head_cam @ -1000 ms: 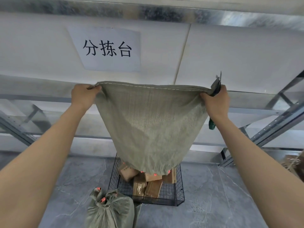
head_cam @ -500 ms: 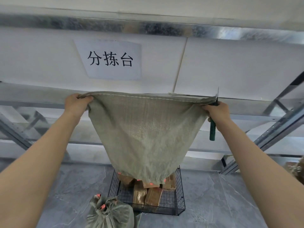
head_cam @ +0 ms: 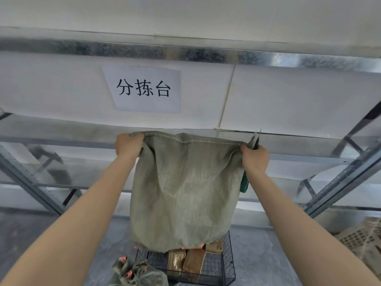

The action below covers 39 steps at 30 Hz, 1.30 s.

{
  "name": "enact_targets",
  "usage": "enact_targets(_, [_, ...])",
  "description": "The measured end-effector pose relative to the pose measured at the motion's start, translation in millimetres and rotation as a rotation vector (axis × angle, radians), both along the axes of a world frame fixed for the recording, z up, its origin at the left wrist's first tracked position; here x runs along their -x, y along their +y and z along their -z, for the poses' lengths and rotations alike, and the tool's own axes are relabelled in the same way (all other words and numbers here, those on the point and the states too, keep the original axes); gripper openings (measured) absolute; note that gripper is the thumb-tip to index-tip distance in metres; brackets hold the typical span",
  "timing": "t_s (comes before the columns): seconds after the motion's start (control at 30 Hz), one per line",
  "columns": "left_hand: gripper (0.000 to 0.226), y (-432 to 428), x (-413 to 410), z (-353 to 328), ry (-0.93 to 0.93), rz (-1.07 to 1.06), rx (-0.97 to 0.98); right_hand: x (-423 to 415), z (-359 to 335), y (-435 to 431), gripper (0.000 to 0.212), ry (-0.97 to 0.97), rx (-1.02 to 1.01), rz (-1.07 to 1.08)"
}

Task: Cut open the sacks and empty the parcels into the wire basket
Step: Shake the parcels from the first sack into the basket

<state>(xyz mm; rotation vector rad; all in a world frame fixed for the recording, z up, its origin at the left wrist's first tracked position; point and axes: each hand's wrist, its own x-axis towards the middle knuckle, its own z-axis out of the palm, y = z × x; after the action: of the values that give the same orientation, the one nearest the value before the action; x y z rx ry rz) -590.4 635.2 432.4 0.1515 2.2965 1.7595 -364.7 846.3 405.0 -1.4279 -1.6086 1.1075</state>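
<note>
- The step in hand looks like shaking out the sack (head_cam: 185, 193): it hangs mouth-down, its lower edge just above the basket (head_cam: 229, 263).
- The left hand (head_cam: 128, 146) has its fingers curled round the left corner of the stitched top seam; the right hand (head_cam: 255, 158) pinches the right corner.
- The right hand also grips a cutter (head_cam: 244, 185), green handle below the fist and blade tips poking up above it.
- To do it well, the mouth should stay over the basket, so anything left inside drops in and not on the floor (head_cam: 268, 254).
- A few short shakes by both corners would likely free a parcel caught in a fold; the belly sags a little, and whether anything remains inside cannot be told.
- The blade tips point up and away from the cloth; they are best held that way while shaking.
- The sack is coarse woven cloth, dull grey-green, limp and creased, with a pale line of stitching along the seam.
- The basket is black wire mesh, square-sided, standing on the floor below the sack.
- The parcels (head_cam: 193, 263) in it are brown, flat and boxy, probably card or paper wrap, lying tilted against each other.
- A second sack (head_cam: 138, 275), same cloth, lies bunched and closed just near-left of the basket, apparently waiting to be cut.
- The floor is smooth grey stone with faint veins; a bare metal rack (head_cam: 340, 182) stands far right.
</note>
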Motion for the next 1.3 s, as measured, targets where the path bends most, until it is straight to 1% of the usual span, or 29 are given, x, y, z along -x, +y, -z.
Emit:
enact_targets(0.07, [0.013,6,-12,1,-0.017,0.055,-0.007,8,-1,-11,0.014,0.044,-0.014,0.013])
enact_targets(0.13, [0.01,13,-26,2,-0.032,0.115,-0.035,17,-2,-22,0.015,0.124,0.021,-0.059])
enact_targets(0.2, [0.01,21,-41,2,-0.035,0.202,-0.036,24,-3,-32,0.018,0.165,0.055,-0.156])
enact_targets(0.33, [0.016,34,-69,-1,0.005,0.362,-0.006,34,-8,-51,0.016,0.159,0.087,-0.339])
enact_targets(0.5, [0.02,43,-94,-6,0.084,0.525,-0.019,43,-17,-69,0.011,0.17,0.149,-0.479])
enact_targets(0.6, [0.024,47,-101,-7,0.118,0.57,-0.038,43,-21,-74,0.009,0.239,0.196,-0.535])
enact_targets(0.67, [0.026,46,-105,-12,0.105,0.578,-0.067,40,-26,-74,0.01,0.269,0.235,-0.587])
enact_targets(0.73, [0.026,45,-105,-14,0.102,0.59,-0.059,35,-32,-74,0.009,0.254,0.269,-0.686])
enact_targets(0.8, [0.027,43,-107,-18,0.071,0.593,-0.058,32,-35,-72,0.001,0.219,0.266,-0.78])
enact_targets(0.93, [0.033,40,-110,-28,-0.021,0.632,-0.144,30,-36,-65,0.016,0.207,0.249,-0.758])
enact_targets(1.03, [0.038,37,-110,-31,0.011,0.68,-0.146,29,-39,-61,0.022,0.197,0.218,-0.79])
enact_targets(1.1, [0.042,36,-109,-32,0.026,0.732,-0.145,29,-42,-60,0.021,0.156,0.16,-0.803])
enact_targets(1.17, [0.043,35,-108,-33,0.026,0.772,-0.164,29,-44,-60,0.016,0.177,0.127,-0.744])
enact_targets(1.23, [0.037,33,-105,-35,0.064,0.688,-0.201,30,-44,-56,0.01,0.253,0.156,-0.638])
enact_targets(1.3, [0.028,28,-97,-35,0.166,0.494,-0.211,29,-44,-51,0.007,0.315,0.222,-0.566])
